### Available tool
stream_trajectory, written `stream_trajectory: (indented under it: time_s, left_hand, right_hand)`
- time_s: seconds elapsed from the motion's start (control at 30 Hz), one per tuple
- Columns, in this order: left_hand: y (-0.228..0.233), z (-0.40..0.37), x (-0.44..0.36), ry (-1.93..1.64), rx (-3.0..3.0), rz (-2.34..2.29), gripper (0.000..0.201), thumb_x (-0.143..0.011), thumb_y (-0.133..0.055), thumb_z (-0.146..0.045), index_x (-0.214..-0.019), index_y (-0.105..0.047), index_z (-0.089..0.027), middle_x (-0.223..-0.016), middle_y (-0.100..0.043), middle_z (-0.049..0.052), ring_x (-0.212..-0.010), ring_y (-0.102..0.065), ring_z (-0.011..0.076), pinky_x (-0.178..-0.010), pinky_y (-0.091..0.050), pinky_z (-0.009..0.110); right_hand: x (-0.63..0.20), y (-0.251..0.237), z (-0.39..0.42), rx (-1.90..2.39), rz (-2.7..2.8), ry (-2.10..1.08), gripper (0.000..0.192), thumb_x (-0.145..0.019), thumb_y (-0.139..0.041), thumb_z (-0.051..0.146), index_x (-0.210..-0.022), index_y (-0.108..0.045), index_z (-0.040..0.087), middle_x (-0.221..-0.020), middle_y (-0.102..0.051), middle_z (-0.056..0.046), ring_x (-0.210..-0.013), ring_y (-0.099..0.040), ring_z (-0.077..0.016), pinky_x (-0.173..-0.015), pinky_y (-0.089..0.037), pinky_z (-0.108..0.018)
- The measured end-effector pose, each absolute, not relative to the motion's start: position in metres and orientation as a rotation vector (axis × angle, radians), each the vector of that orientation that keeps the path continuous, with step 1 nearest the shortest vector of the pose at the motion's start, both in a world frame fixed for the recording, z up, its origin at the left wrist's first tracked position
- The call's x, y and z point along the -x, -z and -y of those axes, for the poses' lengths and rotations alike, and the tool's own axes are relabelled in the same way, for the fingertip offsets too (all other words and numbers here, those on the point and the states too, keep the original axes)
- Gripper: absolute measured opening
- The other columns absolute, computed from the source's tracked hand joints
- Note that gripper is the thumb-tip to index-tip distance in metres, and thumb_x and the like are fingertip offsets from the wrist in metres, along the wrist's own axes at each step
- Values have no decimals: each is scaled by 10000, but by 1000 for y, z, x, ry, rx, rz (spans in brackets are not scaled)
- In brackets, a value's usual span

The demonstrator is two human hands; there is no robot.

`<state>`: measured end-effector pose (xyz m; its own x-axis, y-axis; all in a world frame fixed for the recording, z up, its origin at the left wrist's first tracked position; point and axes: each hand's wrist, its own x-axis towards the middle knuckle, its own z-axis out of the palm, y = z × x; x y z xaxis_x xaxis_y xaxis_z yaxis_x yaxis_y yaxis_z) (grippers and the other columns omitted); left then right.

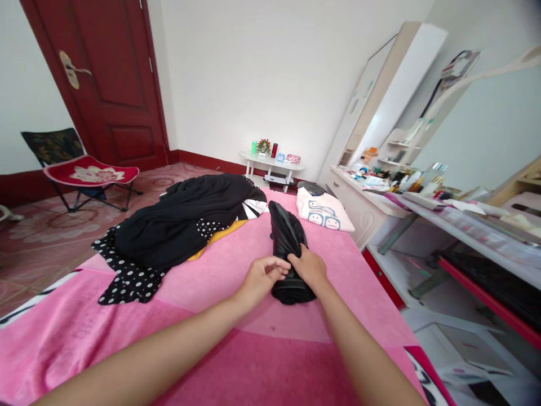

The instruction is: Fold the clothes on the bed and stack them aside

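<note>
Two hands meet on a rolled black garment (288, 248) lying at centre on the pink bed cover (211, 338). Right hand (310, 266) clamps over the roll; left hand (262, 278) pinches its near end. At ten o'clock sprawls a pile of dark clothes (181, 220); at one o'clock, a folded pink shirt (323, 210).

Dresser clutter (393, 179) too small to identify; chair (71, 163) partly cropped.

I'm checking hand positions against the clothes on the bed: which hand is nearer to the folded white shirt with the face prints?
Right. The right hand lies on the rolled black garment, directly below the white shirt; the left hand touches the roll's left side, farther away.
</note>
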<state>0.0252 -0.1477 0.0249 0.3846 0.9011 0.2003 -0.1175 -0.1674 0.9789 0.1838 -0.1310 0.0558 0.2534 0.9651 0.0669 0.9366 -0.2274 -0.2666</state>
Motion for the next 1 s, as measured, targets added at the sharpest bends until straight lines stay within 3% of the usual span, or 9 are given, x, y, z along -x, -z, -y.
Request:
stream_trajectory:
  time_s: [0.1, 0.2, 0.37, 0.5, 0.67, 0.83, 1.0]
  left_hand:
    - [-20, 120, -17, -1153, -1456, -903, 202, -796, -487, -210, -826, -679, -156, -812, -701, 54, -765, -649, 173, -716, -535, 310]
    - [-9, 88, -12, -1237, -1639, -1094, 231, -776, -465, -123, -855, -676, -176, -907, -707, 43, -873, -649, 178, -835, -512, 333]
    - [4, 40, -17, -1040, -2167, -1315, 353, -733, -511, -60, -1036, -649, -178, -1094, -648, 63, -1071, -571, 187, -986, -422, 321]
    - [1, 8, -29, -756, -2396, -1440, 438, -788, -565, -222, -1225, -566, -192, -1301, -526, 111, -1236, -453, 238, -1047, -342, 359]
    - [9, -20, -43, -411, -2504, -1613, 609, -881, -376, -561, -1391, -402, -229, -1510, -275, 123, -1393, -207, 312, -1105, -144, 520]
    - [20, -23, -47, -483, -2564, -1640, 626, -895, -298, -579, -1413, -382, -237, -1522, -246, 123, -1402, -169, 333, -1102, -90, 545]
    - [21, -22, -45, -538, -2565, -1633, 618, -894, -308, -562, -1403, -405, -224, -1515, -262, 127, -1397, -190, 338, -1108, -91, 536]
  right_hand:
    - [-188, -43, 138, 2226, 1622, -190, 527, -812, -403, 478, -1247, -530, 209, -1113, -660, -113, -1006, -623, -298, -787, -461, -376]
    - [-193, -32, 142, 2122, 1502, -248, 534, -810, -415, 494, -1251, -525, 215, -1188, -628, -93, -1055, -599, -286, -827, -453, -364]
    - [-199, -22, 148, 1865, 1387, -339, 458, -814, -422, 469, -1167, -577, 221, -1129, -659, -55, -1045, -597, -261, -857, -455, -342]
    - [-201, -15, 150, 1678, 1304, -375, 437, -798, -460, 452, -1130, -603, 206, -1107, -671, -47, -1032, -599, -252, -868, -464, -338]
    - [-203, -8, 150, 1569, 1203, -397, 420, -787, -513, 412, -1123, -614, 181, -1099, -672, -64, -1030, -597, -251, -893, -464, -346]
    - [-200, -10, 153, 1462, 1109, -458, 394, -781, -553, 383, -1109, -620, 175, -1103, -668, -67, -1025, -603, -235, -908, -466, -338]
    - [-220, -27, 141, 1464, 1035, -549, 380, -745, -589, 412, -1040, -651, 181, -990, -699, -57, -905, -633, -243, -790, -511, -338]
